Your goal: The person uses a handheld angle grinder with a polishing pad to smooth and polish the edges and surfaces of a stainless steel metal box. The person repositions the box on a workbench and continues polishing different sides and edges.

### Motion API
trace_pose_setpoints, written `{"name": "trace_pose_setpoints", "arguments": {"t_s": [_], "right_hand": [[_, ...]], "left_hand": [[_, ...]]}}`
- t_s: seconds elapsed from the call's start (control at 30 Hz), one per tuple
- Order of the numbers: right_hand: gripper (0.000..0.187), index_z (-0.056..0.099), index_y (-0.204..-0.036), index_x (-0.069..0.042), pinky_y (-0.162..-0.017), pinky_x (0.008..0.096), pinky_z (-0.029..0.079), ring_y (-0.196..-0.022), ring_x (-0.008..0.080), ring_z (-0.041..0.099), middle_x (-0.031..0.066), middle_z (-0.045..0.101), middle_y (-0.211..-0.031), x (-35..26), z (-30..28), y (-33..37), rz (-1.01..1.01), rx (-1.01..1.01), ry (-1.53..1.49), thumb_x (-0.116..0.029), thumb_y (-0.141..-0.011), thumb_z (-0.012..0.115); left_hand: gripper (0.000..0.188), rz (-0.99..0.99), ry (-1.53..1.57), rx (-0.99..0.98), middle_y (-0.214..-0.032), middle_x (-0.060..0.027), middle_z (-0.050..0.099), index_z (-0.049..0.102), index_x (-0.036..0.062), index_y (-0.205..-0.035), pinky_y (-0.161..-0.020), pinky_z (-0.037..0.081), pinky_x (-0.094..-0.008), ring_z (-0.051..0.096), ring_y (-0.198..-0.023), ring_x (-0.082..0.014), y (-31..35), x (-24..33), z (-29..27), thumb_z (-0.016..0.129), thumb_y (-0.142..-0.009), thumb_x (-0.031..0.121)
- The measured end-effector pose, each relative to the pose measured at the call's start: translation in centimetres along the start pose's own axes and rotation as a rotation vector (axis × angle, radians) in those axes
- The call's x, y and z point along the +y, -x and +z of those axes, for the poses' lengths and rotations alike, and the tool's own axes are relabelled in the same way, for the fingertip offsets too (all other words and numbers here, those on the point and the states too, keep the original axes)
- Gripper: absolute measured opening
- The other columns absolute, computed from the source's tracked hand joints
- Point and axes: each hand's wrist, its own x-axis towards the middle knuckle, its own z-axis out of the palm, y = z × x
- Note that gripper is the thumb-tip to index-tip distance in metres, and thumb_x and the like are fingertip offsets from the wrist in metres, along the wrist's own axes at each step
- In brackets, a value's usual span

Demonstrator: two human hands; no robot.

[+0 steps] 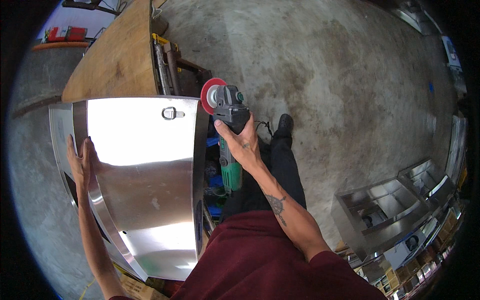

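My right hand [244, 142] is wrapped round a green and black angle grinder [231, 172]. Its red disc [210, 96] touches or comes very near the far right corner of a shiny sheet-metal panel [145, 187]; I cannot tell which. The panel has bent side edges and a small dark ring-shaped fitting [170, 113] near its far side. Along its left side, my left hand [80, 162] grips the raised edge, thumb on one side and fingers on the other.
A wooden board [115, 60] lies beyond the panel, beside a rusty metal frame [172, 65]. Stainless steel units with square openings [380, 200] stand on the concrete floor [325, 100] at right. A red object [72, 33] rests at far left. My shoe [285, 123] is right of the grinder.
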Motion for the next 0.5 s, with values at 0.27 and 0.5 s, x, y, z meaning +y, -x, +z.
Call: {"name": "trace_pose_setpoints", "arguments": {"t_s": [0.27, 0.5], "right_hand": [[0.086, 0.05, -0.144, 0.006, -0.087, 0.0482, 0.063, -0.105, 0.0339, 0.076, 0.0214, 0.072, -0.118, 3.0, -0.1, -1.2, -0.008, 0.059, 0.068, -0.058, -0.097, 0.083], [0.085, 0.048, -0.143, 0.007, -0.074, 0.0424, 0.064, -0.089, 0.0302, 0.078, 0.0203, 0.072, -0.114, 0.0, 0.3, 1.3, -0.074, 0.025, 0.026, -0.057, -0.098, 0.083]], "left_hand": [[0.091, 0.035, 0.019, 0.027, -0.175, -0.033, 0.04, 0.037, -0.0083, -0.17, -0.136, 0.029, -0.0567, 0.036, -0.165, -0.0473, -0.1, 0.1, -0.1, 0.066, -0.112, 0.055], [0.093, 0.045, 0.02, 0.006, -0.176, -0.034, 0.038, 0.037, -0.0085, -0.17, -0.136, 0.03, -0.0571, 0.035, -0.165, -0.0477, -0.2, -0.6, -0.3, 0.067, -0.111, 0.057]]}}
